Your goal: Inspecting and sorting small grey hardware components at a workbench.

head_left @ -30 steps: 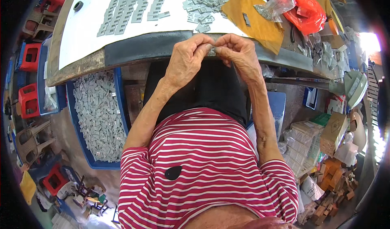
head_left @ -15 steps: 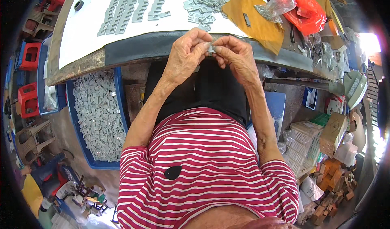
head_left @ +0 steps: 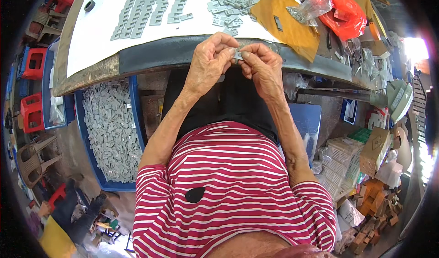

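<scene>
Just over the table's near edge, a small grey plastic piece (head_left: 238, 55) is pinched between my two hands. My left hand (head_left: 211, 59) grips its left side with thumb and fingers, and my right hand (head_left: 261, 65) closes on its right side. Fingertips cover most of the piece. Beyond them, rows of similar grey pieces (head_left: 137, 13) lie on the white sheet (head_left: 91, 38), with a loose heap of grey pieces (head_left: 235, 6) to their right.
A blue bin (head_left: 109, 185) full of grey pieces stands below the table at the left. Brown paper (head_left: 288, 24) and a red plastic bag (head_left: 343, 18) lie on the table's right. A grey-green machine head (head_left: 399, 100) is at the right. Red stools (head_left: 33, 113) stand far left.
My right hand and forearm have shifted slightly left, while both hands still hold the small piece. At lower left, another person in dark clothing has moved further into view.
</scene>
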The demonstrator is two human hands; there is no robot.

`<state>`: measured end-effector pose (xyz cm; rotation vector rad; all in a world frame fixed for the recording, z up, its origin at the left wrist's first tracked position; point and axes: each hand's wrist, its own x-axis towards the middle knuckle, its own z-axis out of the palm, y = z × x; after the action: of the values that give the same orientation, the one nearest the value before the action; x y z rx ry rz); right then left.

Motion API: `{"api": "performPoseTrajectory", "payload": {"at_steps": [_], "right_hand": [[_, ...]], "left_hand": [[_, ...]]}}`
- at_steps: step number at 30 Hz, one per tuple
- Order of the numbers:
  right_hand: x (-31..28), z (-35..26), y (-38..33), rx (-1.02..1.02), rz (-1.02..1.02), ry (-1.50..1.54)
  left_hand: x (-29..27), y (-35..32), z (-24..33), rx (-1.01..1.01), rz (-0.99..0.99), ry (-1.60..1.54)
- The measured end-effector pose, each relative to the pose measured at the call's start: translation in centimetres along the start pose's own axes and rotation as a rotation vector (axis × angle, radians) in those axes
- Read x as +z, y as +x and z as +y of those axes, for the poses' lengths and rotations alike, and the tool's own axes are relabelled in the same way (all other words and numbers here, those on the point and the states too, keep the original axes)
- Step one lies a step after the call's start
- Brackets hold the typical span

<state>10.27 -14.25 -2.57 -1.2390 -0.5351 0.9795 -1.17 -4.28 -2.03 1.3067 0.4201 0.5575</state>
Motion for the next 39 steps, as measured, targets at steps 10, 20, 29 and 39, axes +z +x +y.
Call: {"api": "performPoseTrajectory", "payload": {"at_steps": [10,20,29,39], "right_hand": [[0.4,0.7,-0.2,-0.089,0.06,0.029],[0.3,-0.1,-0.6,-0.216,0.067,-0.319],[0.5,0.2,-1.0,-0.412,0.099,-0.554],[-0.5,-1.0,-0.3,-0.278,-0.062,-0.588]], "left_hand": [[0.4,-0.1,0.0,0.003,0.043,0.039],[0.4,0.0,0.0,0.007,0.047,0.106],[0.4,0.1,-0.1,0.0,0.044,0.082],[0.3,0.1,-0.1,0.006,0.017,0.194]]}}
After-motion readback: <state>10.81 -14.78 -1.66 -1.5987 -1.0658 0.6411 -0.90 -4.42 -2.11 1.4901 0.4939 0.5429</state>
